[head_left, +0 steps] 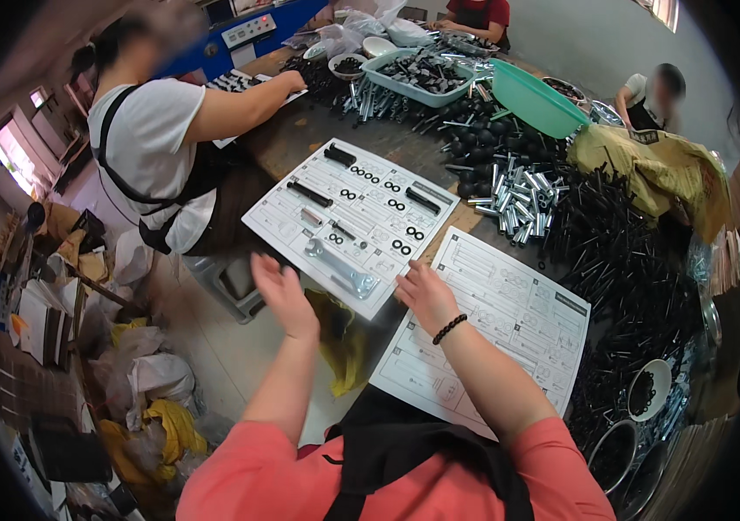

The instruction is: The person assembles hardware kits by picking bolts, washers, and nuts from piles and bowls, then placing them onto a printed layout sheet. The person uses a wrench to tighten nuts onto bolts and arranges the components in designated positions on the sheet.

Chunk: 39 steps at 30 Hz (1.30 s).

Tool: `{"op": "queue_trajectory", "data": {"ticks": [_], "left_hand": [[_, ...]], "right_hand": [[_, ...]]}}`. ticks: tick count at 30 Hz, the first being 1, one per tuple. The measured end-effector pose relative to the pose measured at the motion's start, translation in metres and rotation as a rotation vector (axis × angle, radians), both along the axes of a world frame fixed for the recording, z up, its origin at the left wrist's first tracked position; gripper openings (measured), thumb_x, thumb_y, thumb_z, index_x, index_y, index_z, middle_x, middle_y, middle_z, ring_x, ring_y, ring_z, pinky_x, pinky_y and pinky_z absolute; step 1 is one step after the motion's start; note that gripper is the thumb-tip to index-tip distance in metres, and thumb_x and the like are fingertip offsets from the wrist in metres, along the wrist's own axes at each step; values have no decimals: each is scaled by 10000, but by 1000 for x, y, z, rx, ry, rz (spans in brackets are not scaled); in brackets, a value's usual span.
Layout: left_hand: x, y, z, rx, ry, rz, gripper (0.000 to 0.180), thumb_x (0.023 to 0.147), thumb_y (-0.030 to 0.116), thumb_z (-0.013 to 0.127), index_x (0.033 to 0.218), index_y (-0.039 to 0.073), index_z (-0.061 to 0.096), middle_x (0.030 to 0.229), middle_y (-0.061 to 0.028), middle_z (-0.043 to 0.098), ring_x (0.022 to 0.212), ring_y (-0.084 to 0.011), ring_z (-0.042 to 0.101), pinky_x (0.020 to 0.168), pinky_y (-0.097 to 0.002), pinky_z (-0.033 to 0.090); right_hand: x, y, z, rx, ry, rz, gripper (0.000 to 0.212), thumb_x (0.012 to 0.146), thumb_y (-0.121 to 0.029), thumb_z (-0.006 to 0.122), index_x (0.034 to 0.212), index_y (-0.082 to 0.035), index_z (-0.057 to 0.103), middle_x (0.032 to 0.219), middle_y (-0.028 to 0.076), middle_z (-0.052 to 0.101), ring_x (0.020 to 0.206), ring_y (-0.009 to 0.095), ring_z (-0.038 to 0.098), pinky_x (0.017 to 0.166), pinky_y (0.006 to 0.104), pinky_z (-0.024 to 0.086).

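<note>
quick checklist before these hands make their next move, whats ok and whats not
1. Left hand free: ok, open with nothing in it.
2. Right hand free: cannot tell, partly curled near the card edges.
3. Wrench on the card with parts: ok, lying toward its near side.
4. Black rings on that card: ok, lying in small groups.
5. Second printed card fully visible: not ok, the right forearm covers part.

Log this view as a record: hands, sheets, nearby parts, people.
Left hand: open, beside the filled sheet
Right hand: at the filled sheet's right edge; contact unclear
On filled sheet: black rods, black rings, bagged wrench
Second sheet: printed, under right forearm
Parts: silver tubes, black parts heap
Containers: green tray, pale blue tray
People: white-shirted co-worker at left
</note>
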State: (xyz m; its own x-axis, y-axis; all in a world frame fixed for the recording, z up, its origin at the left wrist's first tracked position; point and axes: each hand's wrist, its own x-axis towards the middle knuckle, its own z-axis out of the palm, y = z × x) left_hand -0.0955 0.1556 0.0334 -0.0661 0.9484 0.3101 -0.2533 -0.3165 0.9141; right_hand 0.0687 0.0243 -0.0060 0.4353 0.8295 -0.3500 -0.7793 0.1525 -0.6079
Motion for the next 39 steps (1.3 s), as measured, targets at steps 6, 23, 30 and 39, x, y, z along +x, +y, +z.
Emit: {"op": "queue_trajectory", "data": {"ticks": [6, 23, 30, 39], "left_hand": [[19, -34, -64, -822, -498, -310, 471, 951, 220, 397, 1375, 40, 295, 1369, -90, 360, 1212, -226, 386, 1036, -352, 282], [42, 5, -69, -692, -436, -337, 427, 921, 116, 284, 1336, 63, 371, 1324, -136, 437, 1186, -314, 450, 976, -452, 394], [38, 2, -60, -397, -36, 134, 508, 844, 17, 407, 1340, -16, 304, 1275, -168, 445, 1079, -266, 498, 926, -367, 417], [139, -139, -7, 337, 472, -767, 460, 825, 19, 527, 1275, 30, 429, 1261, -109, 444, 1135, -222, 453, 916, -326, 402]], "right_hand": [[-14, -77, 32, 68, -108, 232, 469, 971, -284, 415, 1336, 2, 339, 1355, 171, 390, 1204, 298, 441, 981, 398, 378], [-22, -311, 7, 8, -138, -318, 398, 944, -292, 468, 1233, -20, 439, 1163, 163, 538, 1019, 253, 560, 875, 366, 460], [-32, -331, 14, -62, -276, -301, 295, 931, -134, 462, 1198, -11, 494, 1042, 116, 585, 866, 177, 580, 771, 292, 464], [-30, -366, 14, -344, -503, -180, 270, 888, -98, 515, 1141, -24, 573, 882, 17, 591, 709, 53, 513, 642, 193, 437]]}}
